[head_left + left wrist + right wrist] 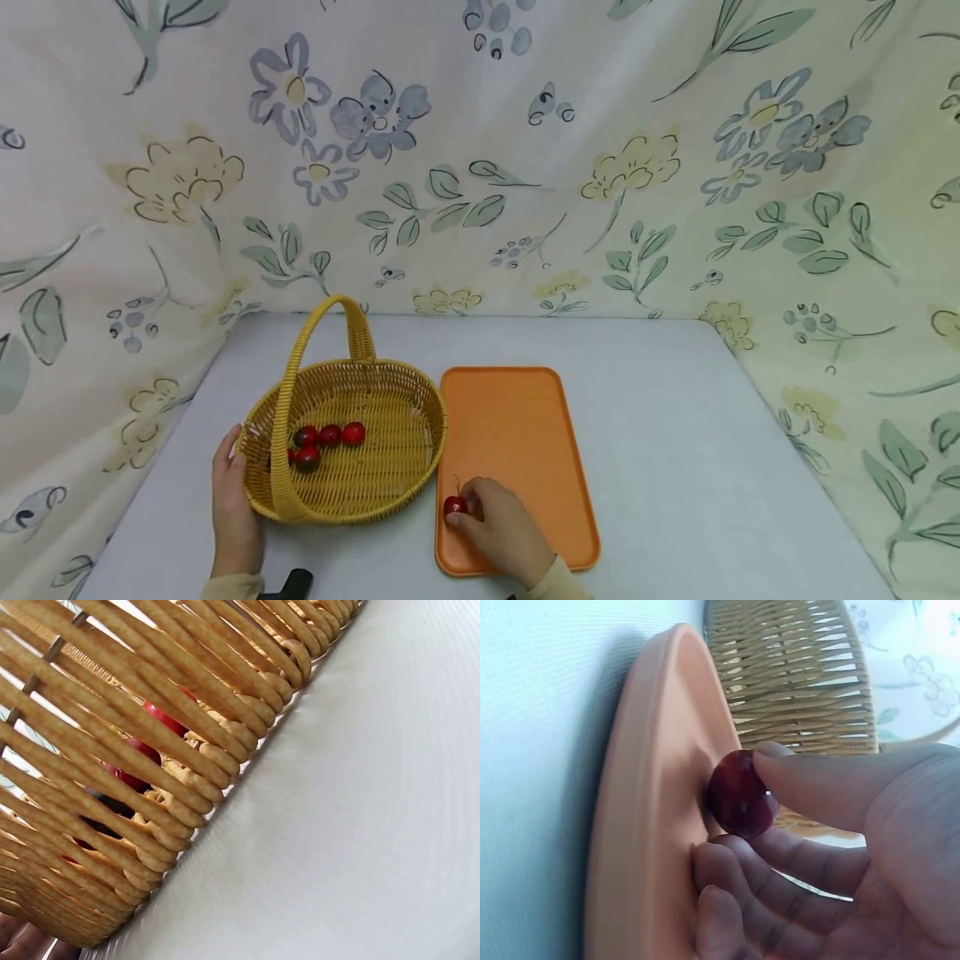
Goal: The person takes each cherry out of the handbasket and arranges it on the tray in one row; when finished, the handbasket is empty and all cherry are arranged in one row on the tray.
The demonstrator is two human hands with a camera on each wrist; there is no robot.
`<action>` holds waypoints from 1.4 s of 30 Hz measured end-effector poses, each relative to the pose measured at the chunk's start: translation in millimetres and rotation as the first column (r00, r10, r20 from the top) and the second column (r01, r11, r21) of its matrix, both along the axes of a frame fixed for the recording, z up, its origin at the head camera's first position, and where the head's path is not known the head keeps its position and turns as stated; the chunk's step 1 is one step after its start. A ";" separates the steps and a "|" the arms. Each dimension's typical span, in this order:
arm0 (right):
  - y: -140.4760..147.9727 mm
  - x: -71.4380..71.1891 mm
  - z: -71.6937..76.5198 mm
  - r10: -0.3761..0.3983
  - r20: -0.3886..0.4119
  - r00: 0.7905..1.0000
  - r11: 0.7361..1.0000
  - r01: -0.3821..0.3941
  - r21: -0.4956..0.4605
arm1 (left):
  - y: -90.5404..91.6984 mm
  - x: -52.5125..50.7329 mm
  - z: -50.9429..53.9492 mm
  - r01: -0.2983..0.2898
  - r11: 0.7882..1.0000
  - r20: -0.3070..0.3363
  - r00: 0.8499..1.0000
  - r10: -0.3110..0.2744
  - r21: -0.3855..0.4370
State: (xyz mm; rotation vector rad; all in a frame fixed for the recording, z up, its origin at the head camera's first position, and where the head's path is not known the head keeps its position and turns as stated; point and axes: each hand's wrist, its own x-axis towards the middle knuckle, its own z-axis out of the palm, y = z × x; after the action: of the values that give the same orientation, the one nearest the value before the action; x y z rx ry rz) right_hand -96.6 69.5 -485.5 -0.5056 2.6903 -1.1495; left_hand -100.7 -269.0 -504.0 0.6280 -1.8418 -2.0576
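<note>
My right hand (504,527) pinches a dark red cherry (454,506) between thumb and fingers at the left side of the orange tray (517,433). A thin stem rises from the cherry in the head view. Close up in the right wrist view, the cherry (739,793) sits beneath the thumb, just over the tray surface. My left hand (236,508) rests against the left outer side of the yellow woven basket (390,475), its fingers fairly straight. Several red cherries (330,436) lie inside the basket, at its left; one is partly hidden behind the handle.
The basket's tall arched handle (285,417) stands up over its left part. Basket and tray stand side by side on a white table (660,417). Floral cloth (480,167) hangs behind the table and along both sides.
</note>
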 end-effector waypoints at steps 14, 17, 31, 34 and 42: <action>-4.3 -4.0 2.0 0.011 0.004 1.000 1.000 -0.012 0.012 | -2.8 0.4 1.4 -0.014 1.000 0.036 0.999 0.015 -0.024; -2.4 -6.1 4.8 0.022 0.024 0.999 1.000 -0.023 0.003 | -1.7 0.8 3.4 -0.015 0.999 0.042 0.999 0.016 -0.029; -25.3 -61.6 92.2 0.199 -0.043 0.979 0.980 -0.197 0.032 | -3.0 -0.6 1.6 -0.005 1.000 0.107 0.994 0.005 0.001; -57.3 -80.9 100.0 0.239 -0.009 0.971 0.965 -0.236 0.112 | -4.5 1.3 0.4 0.006 1.000 0.111 0.994 -0.005 -0.011; -140.9 -126.7 76.6 0.314 0.068 0.947 0.868 -0.315 0.383 | -2.5 -0.6 1.1 0.016 0.999 0.119 0.993 -0.010 -0.049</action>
State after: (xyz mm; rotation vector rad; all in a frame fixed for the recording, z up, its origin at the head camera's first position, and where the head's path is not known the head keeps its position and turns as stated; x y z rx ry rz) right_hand -223.2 -71.3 -408.9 -0.8281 2.6017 -0.5087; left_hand -101.3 -271.5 -502.9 0.7418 -1.9606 -2.0156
